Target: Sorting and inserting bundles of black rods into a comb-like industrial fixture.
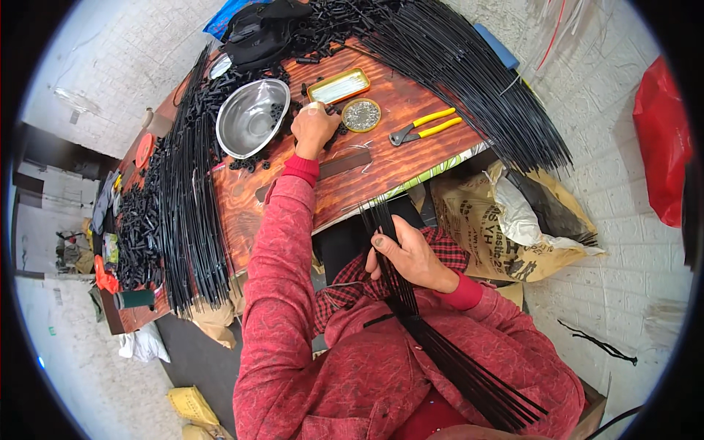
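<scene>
Down at four o'clock from the wooden table [411,158], a tan paper sack [488,235] with dark printed lettering slumps open on the floor, a pale liner and black contents showing at its mouth; a red plastic bag [664,147] hangs at three o'clock by the white brick wall. On the table top, toward twelve o'clock, lie a flat rectangular gold tin [339,86], a small round tin [361,115] of tiny pale pieces and yellow-handled pliers [422,128]. A steel bowl [251,117] sits at eleven o'clock among scattered black plastic pieces [139,227], with long black rods [192,198] fanned at nine o'clock and another sheaf [469,81] at one o'clock. The person's left hand [314,130] reaches straight out on a red sleeve to the spot between bowl and round tin, knuckles up, fingers curled together over the small black pieces there; whether they pinch one cannot be told. The right hand [411,257] rests over the lap, fingers wrapped closed around a bundle of thin black rods [400,293], which runs from the table edge at twelve o'clock down across the body toward five o'clock.
</scene>
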`<act>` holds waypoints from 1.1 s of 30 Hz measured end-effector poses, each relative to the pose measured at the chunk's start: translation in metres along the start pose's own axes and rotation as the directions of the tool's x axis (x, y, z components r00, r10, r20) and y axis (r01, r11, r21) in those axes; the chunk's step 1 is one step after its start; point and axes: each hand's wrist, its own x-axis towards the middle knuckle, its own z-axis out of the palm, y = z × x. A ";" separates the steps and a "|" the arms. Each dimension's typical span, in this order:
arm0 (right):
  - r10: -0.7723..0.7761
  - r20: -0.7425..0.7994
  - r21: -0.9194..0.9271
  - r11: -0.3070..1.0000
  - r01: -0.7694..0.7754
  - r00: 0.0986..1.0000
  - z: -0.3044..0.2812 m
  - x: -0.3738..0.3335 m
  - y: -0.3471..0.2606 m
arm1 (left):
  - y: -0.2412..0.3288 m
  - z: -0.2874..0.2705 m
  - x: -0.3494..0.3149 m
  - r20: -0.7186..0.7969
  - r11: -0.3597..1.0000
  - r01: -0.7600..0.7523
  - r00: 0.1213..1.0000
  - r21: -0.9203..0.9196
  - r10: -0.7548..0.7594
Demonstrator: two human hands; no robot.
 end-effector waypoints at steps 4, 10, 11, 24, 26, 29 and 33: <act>-0.012 -0.013 -0.007 1.000 0.012 1.000 0.001 -0.005 0.000 | -0.013 -0.002 -0.005 -0.062 0.999 0.001 0.998 -0.039 -0.004; -0.009 -0.037 0.032 0.999 0.010 0.999 0.000 -0.011 -0.004 | -0.015 -0.053 -0.078 0.201 0.620 0.103 0.975 -0.778 0.090; -0.005 -0.016 0.051 0.999 0.006 1.000 0.000 -0.011 -0.003 | -0.018 -0.065 -0.098 0.328 0.535 0.210 0.935 -0.819 0.135; -0.015 0.118 0.089 0.996 0.005 0.993 0.022 -0.011 -0.002 | -0.032 -0.087 -0.245 0.423 -0.167 0.473 0.866 -0.865 0.266; -0.030 0.124 0.076 0.997 0.020 0.992 0.024 -0.013 -0.002 | -0.029 -0.084 -0.250 0.360 -0.272 0.440 0.884 -0.856 0.298; -0.026 0.119 0.090 0.996 0.016 0.993 0.026 -0.016 -0.004 | -0.021 -0.083 -0.253 0.371 -0.274 0.427 0.899 -0.862 0.233; -0.027 0.108 0.084 0.996 0.018 0.994 0.025 -0.018 -0.004 | -0.019 -0.085 -0.254 0.329 -0.284 0.404 0.903 -0.870 0.276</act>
